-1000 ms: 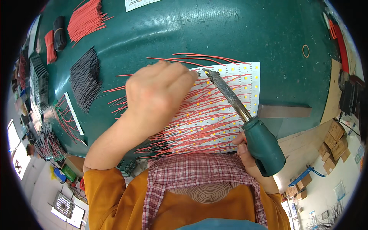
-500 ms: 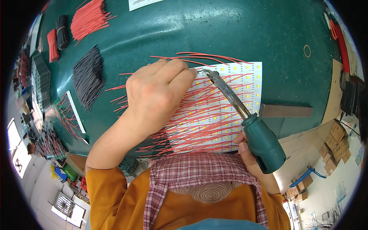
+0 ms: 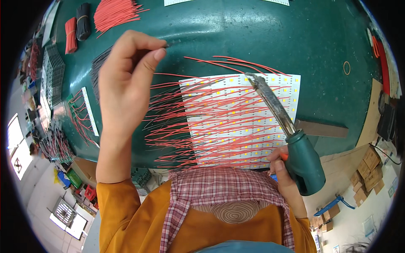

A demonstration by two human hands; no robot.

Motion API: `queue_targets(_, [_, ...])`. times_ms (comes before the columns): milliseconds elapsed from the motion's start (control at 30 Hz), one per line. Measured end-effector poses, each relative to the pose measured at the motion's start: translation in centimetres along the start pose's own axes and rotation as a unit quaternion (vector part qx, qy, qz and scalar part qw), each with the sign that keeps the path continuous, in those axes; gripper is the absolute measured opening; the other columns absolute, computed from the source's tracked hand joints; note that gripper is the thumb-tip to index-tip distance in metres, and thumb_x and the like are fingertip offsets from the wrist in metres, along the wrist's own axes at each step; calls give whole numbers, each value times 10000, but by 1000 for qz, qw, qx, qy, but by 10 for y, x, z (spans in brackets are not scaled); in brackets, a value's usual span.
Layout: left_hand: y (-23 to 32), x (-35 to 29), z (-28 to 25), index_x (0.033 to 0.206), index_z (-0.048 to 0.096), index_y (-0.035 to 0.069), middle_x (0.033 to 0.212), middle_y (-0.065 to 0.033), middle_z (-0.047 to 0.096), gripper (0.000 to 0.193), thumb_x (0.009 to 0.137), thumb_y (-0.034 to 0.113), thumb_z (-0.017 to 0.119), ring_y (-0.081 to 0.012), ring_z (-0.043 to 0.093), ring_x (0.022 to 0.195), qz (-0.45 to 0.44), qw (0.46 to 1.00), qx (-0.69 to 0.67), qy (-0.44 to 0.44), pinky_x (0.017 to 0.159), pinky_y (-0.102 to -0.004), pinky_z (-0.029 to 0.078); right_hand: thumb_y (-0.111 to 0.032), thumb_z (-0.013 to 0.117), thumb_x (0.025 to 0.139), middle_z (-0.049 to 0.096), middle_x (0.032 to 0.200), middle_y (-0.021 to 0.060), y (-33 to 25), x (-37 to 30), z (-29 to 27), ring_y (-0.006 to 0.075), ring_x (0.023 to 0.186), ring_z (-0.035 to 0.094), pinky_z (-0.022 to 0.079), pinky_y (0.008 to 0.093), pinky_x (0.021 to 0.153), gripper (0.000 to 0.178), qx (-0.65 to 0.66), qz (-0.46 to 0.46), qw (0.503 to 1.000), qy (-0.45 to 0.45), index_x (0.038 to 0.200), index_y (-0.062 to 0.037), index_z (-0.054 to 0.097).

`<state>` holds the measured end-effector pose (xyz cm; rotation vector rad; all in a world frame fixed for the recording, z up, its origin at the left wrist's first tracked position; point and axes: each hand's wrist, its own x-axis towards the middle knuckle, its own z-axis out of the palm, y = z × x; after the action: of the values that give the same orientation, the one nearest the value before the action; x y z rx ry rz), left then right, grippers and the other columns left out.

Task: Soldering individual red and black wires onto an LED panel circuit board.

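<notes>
My left hand point(image 3: 128, 80) is raised off the board at the left, thumb and forefinger pinched on what looks like a thin black wire point(image 3: 174, 42), blurred at its tip. Below it lies a pile of black wires point(image 3: 98, 69), partly hidden by the hand. My right hand point(image 3: 280, 163) is closed around a soldering iron with a green handle point(image 3: 307, 162); only some fingers show beside the handle. The iron's dark tip point(image 3: 254, 79) is over the upper edge of a white LED board point(image 3: 291, 99). Many red and black wires point(image 3: 168, 111) lie across the board, sticking out past its left edge.
Loose red wires point(image 3: 236, 62) lie just beyond the board. A grey metal bar point(image 3: 322, 129) is at its right. Red wire bundles point(image 3: 116, 16) and a tied black bundle point(image 3: 83, 22) lie at the far left of the green mat point(image 3: 236, 38). A rubber band point(image 3: 346, 68) lies at the right.
My left hand has moved from the board's upper edge to the left, now pinching the thin dark wire. The soldering iron stays near the upper edge. The whole view has shifted slightly.
</notes>
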<state>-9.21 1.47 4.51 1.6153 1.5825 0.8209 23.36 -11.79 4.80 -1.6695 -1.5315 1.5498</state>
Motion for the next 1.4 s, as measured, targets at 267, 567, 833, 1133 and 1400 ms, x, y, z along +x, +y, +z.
queue_targets(267, [10,-22,31,908,684,47,713,-65,555,115,813,42,750,-200,532,613,100,981,128,-109,573,-303,415,-119,731,830,730,941,51,-5,4,5,248,857,699,562,347,766,275,-48,29,998,-41,1097,-67,690])
queue_targets(567, [7,-17,43,837,690,67,681,-62,551,85,784,56,756,-243,571,625,137,962,223,-81,552,-361,442,-157,774,780,684,1004,122,3,-1,14,294,833,702,572,363,711,307,-73,29,997,-11,1077,-96,719])
queue_targets(833, [6,-15,49,833,647,70,771,-55,591,131,763,36,752,-239,605,670,146,958,236,-67,571,-352,481,-112,764,766,686,1010,122,1,2,15,303,844,694,576,373,717,314,-59,27,998,-4,1077,-104,722])
queue_targets(1133, [3,-13,50,843,629,61,857,-55,633,157,743,-5,731,-235,638,740,158,957,231,-72,597,-334,508,-80,752,759,684,1044,137,-1,5,16,307,877,692,579,377,740,337,-66,18,997,-24,1094,-97,719])
queue_targets(1400, [5,-10,40,850,634,49,824,-70,626,144,755,-9,725,-257,607,728,163,962,208,-68,604,-332,490,-85,746,778,690,1063,134,-5,1,6,291,843,690,572,379,732,317,-2,133,989,-64,1092,-73,704])
